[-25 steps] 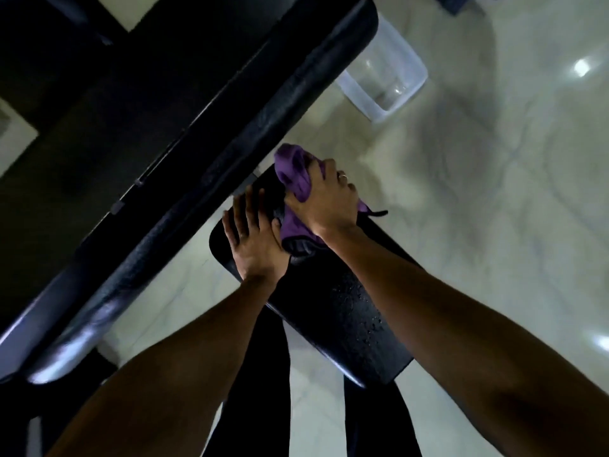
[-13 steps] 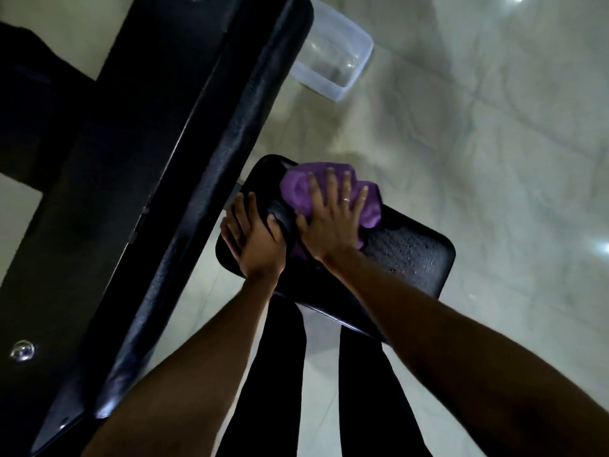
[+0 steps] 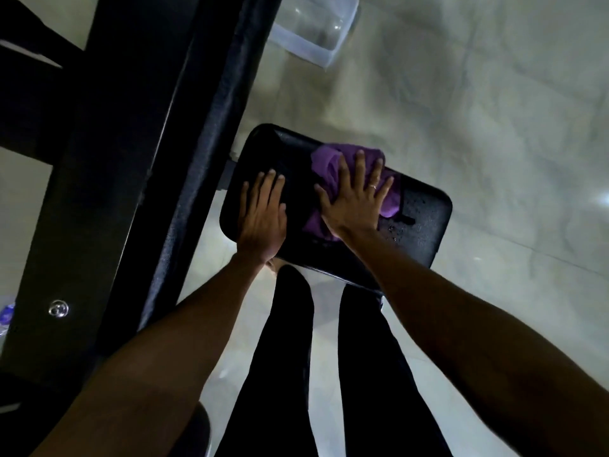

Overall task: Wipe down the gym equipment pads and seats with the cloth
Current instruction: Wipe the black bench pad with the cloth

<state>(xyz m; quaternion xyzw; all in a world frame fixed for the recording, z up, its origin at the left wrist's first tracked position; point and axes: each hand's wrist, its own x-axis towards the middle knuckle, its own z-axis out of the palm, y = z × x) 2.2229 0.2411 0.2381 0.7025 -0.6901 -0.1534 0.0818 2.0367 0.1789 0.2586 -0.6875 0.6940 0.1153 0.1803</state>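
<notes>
A black padded seat (image 3: 425, 222) lies in the middle of the view, with water drops on its right part. A purple cloth (image 3: 324, 164) is spread on the seat. My right hand (image 3: 354, 199) presses flat on the cloth with straight, spread fingers. My left hand (image 3: 263, 216) rests flat on the seat's left part, fingers straight, beside the cloth. A long black back pad (image 3: 204, 143) runs diagonally along the left of the seat.
A clear plastic tub (image 3: 316, 31) stands on the pale tiled floor (image 3: 494, 127) beyond the seat. The dark machine frame (image 3: 43, 133) fills the left side, with a shiny bolt (image 3: 58, 308) low on it. My legs in black trousers (image 3: 290, 357) stand before the seat.
My right hand has slid the cloth to the right across the seat. My left hand has flattened out on the seat's left part. The view has tilted.
</notes>
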